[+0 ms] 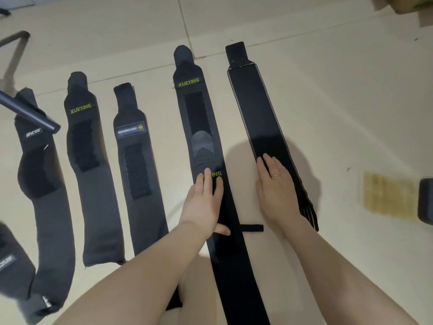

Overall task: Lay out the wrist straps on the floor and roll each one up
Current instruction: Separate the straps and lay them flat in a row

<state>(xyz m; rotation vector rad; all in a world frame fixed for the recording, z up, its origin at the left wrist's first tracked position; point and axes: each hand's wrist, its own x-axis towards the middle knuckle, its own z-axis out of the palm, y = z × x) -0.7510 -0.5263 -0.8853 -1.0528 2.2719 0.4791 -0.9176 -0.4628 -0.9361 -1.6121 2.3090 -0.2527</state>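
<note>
Several dark wrist straps lie side by side, flat on the pale tiled floor [328, 102]. My left hand [205, 202] presses with straight fingers on a long black XUEYING strap [196, 109] near its second yellow logo. My right hand [275, 184], a ring on one finger, lies flat on the plain black strap [255, 102] at the far right. To the left lie a MANUEKLEAR strap [136, 165], a shorter XUEYING strap [89, 165] and a grey strap [44, 184] with a white logo. Another strap [11, 261] shows at the lower left edge.
A dark tube [30, 111] juts in from the left over the grey strap, with a metal frame [16, 50] behind it. A yellowish patch [389, 195] marks the floor at right, beside a dark object [425, 200] at the edge. A cardboard box [412, 5] sits top right.
</note>
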